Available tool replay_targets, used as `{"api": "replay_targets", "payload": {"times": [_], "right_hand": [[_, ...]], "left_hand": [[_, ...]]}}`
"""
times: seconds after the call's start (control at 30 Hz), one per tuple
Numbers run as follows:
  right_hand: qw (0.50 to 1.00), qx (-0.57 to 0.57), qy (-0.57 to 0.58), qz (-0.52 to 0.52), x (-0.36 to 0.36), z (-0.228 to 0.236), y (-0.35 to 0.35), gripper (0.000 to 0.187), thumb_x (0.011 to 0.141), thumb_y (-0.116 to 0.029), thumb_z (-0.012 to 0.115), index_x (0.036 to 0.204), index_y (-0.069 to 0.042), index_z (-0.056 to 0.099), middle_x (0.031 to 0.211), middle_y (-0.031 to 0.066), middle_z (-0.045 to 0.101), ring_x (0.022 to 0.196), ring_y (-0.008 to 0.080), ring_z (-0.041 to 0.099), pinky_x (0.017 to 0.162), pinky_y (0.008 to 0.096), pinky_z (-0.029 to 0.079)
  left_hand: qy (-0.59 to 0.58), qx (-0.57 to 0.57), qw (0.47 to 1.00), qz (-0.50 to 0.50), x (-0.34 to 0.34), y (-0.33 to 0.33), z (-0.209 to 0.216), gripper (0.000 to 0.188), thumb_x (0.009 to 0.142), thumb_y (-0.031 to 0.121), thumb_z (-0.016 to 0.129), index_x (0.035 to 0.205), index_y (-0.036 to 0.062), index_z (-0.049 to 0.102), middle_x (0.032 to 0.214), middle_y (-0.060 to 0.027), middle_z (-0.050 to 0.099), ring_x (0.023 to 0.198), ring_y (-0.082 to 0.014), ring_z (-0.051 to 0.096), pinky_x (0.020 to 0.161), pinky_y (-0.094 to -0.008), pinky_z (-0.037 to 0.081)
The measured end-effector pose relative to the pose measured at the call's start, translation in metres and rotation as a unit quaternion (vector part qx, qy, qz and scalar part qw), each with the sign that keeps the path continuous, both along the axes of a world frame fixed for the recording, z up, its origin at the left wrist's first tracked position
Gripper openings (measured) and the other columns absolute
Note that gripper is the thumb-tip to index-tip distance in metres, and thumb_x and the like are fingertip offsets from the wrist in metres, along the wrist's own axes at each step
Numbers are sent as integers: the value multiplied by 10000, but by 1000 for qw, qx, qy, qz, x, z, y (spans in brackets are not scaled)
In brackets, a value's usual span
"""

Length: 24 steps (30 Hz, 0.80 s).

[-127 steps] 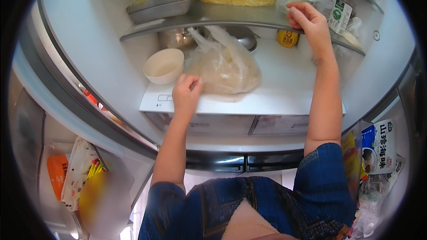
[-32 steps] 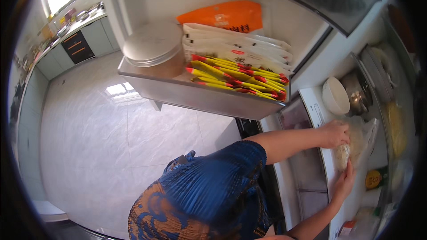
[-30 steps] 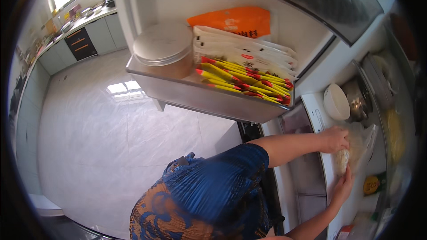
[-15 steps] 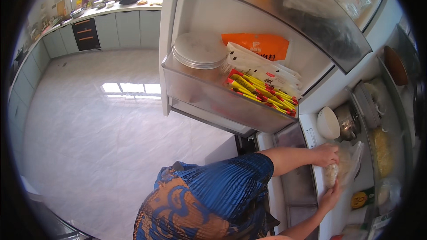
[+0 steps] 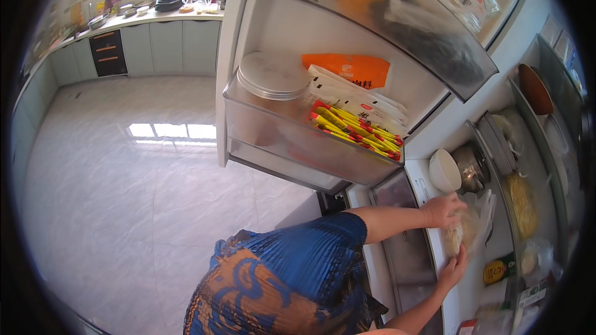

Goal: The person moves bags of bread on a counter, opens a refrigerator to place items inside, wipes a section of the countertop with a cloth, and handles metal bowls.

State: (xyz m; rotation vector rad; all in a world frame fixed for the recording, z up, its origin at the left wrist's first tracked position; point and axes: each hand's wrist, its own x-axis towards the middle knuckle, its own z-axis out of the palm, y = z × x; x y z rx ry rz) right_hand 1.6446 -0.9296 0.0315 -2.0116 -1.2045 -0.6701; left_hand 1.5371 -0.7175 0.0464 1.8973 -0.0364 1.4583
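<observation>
A clear plastic bag (image 5: 477,226) with pale, light-coloured food bunched in it is held between my hands, at the front of a refrigerator shelf. My left hand (image 5: 442,211) is closed on its upper part, with the fingers bent over the plastic. From below, my right hand (image 5: 454,267) grips the lower end, its fingers pressed against the pale contents. Loose plastic stands out to the right, toward the shelf's inside. What exactly the food is, I cannot make out. Just beyond my left hand are a white bowl (image 5: 444,170) and a metal pot (image 5: 470,166).
The open door (image 5: 298,155) holds a lidded jar (image 5: 270,77), yellow stick packets (image 5: 357,130) and an orange pouch (image 5: 354,69). Drawers (image 5: 406,254) lie under my forearms. A yellow bag of food (image 5: 523,205) and a yellow-and-dark package (image 5: 496,270) sit deeper inside.
The whole view has shifted slightly, so the refrigerator and hands appear a little further left. Both hands stay on the bag, and its loose plastic has changed shape a little.
</observation>
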Motion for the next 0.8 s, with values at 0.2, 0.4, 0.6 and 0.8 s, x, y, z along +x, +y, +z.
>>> {"api": "replay_targets", "payload": {"times": [0.2,0.4,0.6,0.8], "right_hand": [[998,23,52,9,-1,0,-12,442,877,-5,438,1287,-84,583,1084,165,586,997,315,565,903,371,440],[996,36,78,36,-10,6,-2,430,889,-10,431,1290,-60,579,1130,155,594,1030,288,567,921,353,433],[992,35,116,29,-9,3,-6,416,896,-15,424,1283,-31,576,1216,152,597,1111,271,564,972,337,411],[986,68,142,49,1,7,-19,440,866,-51,458,1289,-35,578,1245,140,604,1113,255,570,971,342,423]], "left_hand": [[-125,-116,977,-127,-79,-42,62,636,797,71,665,1386,120,429,1008,-79,514,702,-176,502,696,-295,469],[-515,120,848,-36,-213,-45,145,716,847,-5,541,1482,4,210,981,-91,495,685,-140,455,658,-310,437],[-692,53,719,29,-276,-33,159,822,919,45,427,1529,156,-113,955,-78,497,622,-106,413,692,-360,482],[-670,-22,741,31,-274,-45,163,779,929,50,429,1541,174,-37,957,-54,510,617,-120,418,694,-368,469]]}}
